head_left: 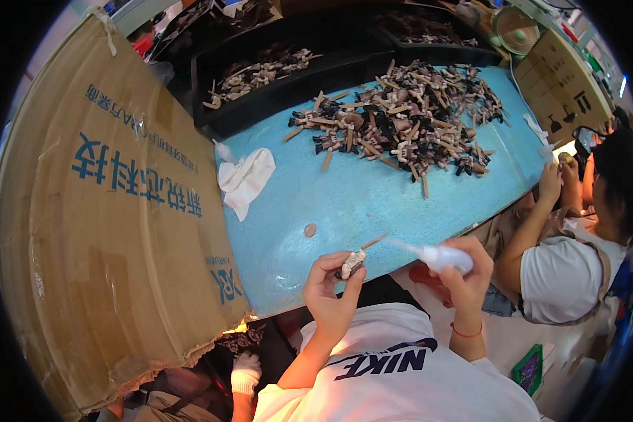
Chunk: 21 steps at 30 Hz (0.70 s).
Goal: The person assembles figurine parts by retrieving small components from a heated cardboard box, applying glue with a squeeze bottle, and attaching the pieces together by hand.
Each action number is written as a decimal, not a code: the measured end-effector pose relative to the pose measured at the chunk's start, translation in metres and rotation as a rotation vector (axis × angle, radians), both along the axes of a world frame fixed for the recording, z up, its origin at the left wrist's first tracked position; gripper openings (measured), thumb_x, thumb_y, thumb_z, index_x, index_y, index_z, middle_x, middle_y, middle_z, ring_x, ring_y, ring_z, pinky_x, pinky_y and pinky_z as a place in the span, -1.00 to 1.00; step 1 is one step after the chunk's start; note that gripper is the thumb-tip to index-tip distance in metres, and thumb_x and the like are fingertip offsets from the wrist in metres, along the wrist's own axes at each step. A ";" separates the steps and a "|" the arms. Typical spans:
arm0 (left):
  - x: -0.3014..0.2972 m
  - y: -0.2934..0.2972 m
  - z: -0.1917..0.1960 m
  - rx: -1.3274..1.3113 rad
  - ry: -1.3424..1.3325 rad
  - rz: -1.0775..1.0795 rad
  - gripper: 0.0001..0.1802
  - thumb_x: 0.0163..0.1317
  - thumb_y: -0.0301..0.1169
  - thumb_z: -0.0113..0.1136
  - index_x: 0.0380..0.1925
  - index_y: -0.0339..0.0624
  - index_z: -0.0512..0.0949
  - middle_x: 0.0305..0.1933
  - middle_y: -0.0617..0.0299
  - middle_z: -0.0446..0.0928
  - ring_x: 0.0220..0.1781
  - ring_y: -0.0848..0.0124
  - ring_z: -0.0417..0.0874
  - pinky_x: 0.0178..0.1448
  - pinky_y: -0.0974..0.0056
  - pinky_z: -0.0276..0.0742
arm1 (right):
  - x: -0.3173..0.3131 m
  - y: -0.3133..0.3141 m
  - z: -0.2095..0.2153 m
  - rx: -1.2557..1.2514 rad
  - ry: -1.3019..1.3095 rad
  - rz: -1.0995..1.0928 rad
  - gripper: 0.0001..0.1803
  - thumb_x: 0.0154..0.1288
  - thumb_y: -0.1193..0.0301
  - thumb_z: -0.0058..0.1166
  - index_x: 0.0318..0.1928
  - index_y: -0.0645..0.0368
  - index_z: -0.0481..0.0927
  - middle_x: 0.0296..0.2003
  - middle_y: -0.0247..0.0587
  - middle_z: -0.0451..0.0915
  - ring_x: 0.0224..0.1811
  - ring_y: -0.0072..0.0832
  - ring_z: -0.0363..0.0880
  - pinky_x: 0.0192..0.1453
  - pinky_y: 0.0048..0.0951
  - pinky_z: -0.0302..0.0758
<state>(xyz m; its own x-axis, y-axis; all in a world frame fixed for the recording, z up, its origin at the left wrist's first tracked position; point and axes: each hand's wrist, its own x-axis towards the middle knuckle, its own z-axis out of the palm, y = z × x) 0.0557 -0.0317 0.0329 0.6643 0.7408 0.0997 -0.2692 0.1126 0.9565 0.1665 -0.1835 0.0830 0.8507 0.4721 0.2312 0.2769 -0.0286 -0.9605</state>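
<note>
My left hand (330, 299) is closed, pinching a small figurine (352, 264) with a pale top and a thin brownish stick-like part jutting up to the right. In my right hand (472, 274) is a pale squeeze bottle (448, 259), tilted so its long thin nozzle points left. The nozzle tip is close to the end of the stick; whether they touch I cannot tell. Both hands are held over the near edge of the light blue tabletop (281, 243). Farther back lies a big pile of similar figurines (408, 119) in brown, black and white.
A tall cardboard sheet (112, 211) walls off the left side. Beside it lies a white cloth (246, 179). A small tan disc (310, 230) is on the table. Black trays (295, 81) with more pieces stand behind. Co-workers sit at right (566, 274) and lower left, one with a gloved hand (246, 373).
</note>
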 end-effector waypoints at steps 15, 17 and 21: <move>0.001 0.003 0.012 0.496 -0.037 0.240 -0.72 -0.07 -0.71 0.24 -0.30 -0.31 0.48 -0.22 0.05 0.53 -0.46 0.51 0.47 -0.40 0.47 0.42 | -0.018 0.004 0.031 0.082 -0.481 0.192 -0.67 -0.29 0.51 0.34 -0.44 0.35 0.52 -0.77 -0.22 0.33 -0.80 -0.45 0.23 -0.71 -0.54 0.09; 0.001 0.003 0.012 0.503 -0.037 0.237 -0.71 -0.08 -0.72 0.23 -0.30 -0.31 0.48 -0.22 0.05 0.53 -0.46 0.52 0.47 -0.40 0.47 0.42 | -0.019 0.004 0.031 0.097 -0.497 0.198 -0.69 -0.29 0.52 0.33 -0.45 0.35 0.51 -0.78 -0.22 0.32 -0.81 -0.45 0.23 -0.72 -0.54 0.09; -0.001 0.003 0.011 0.501 -0.040 0.236 -0.70 -0.09 -0.72 0.22 -0.30 -0.31 0.48 -0.21 0.05 0.52 -0.46 0.51 0.48 -0.39 0.47 0.43 | -0.018 0.006 0.030 0.113 -0.535 0.221 -0.69 -0.28 0.53 0.33 -0.46 0.37 0.50 -0.78 -0.22 0.32 -0.82 -0.44 0.23 -0.74 -0.54 0.08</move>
